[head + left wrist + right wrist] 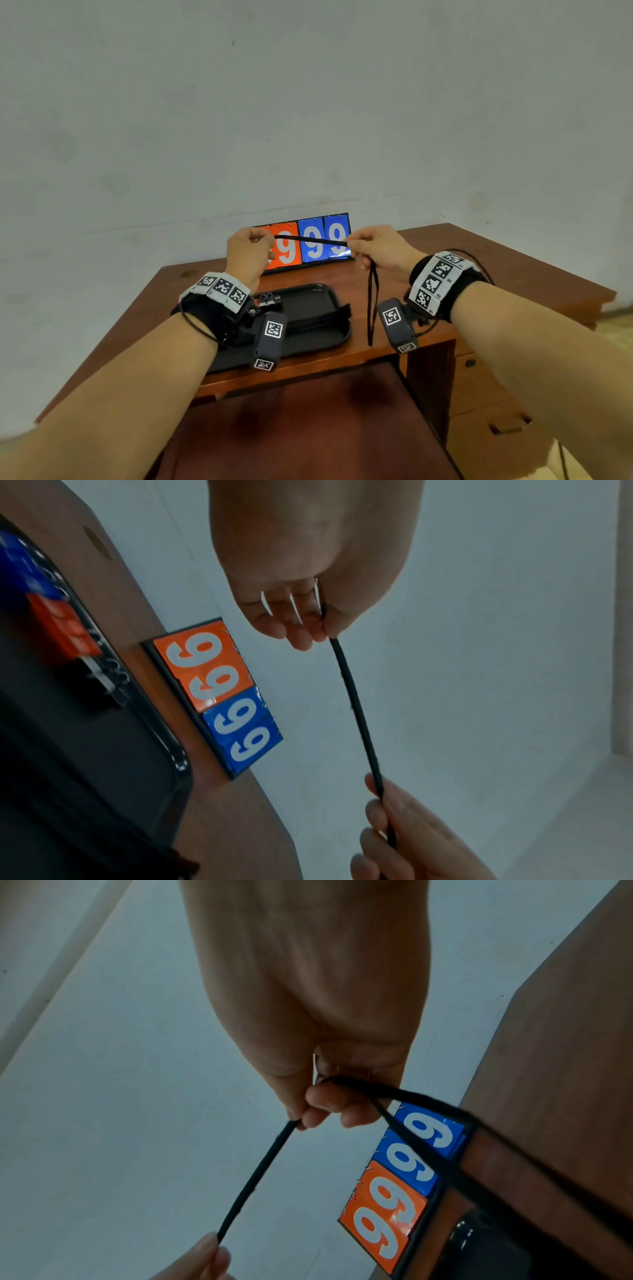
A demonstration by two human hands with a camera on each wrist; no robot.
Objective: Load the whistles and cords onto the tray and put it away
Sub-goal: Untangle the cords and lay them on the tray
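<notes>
I hold a black cord (310, 241) taut in the air between both hands, over the back of the desk. My left hand (255, 241) pinches one end between thumb and fingertips (325, 631). My right hand (363, 246) pinches the cord (253, 1177) further along, and the rest hangs from it in a doubled loop (372, 301) down to the desk. Below my left wrist a black tray (318, 308) lies on the desk. Whistles (269, 299) sit at its far left edge, seen blurred in the left wrist view (68, 631).
A flip scoreboard (305, 243) with orange and blue 9s stands at the back of the wooden desk (513, 267), against the white wall. A drawer unit (479, 394) sits at the right. A dark reddish surface (308, 428) lies below the desk's front edge.
</notes>
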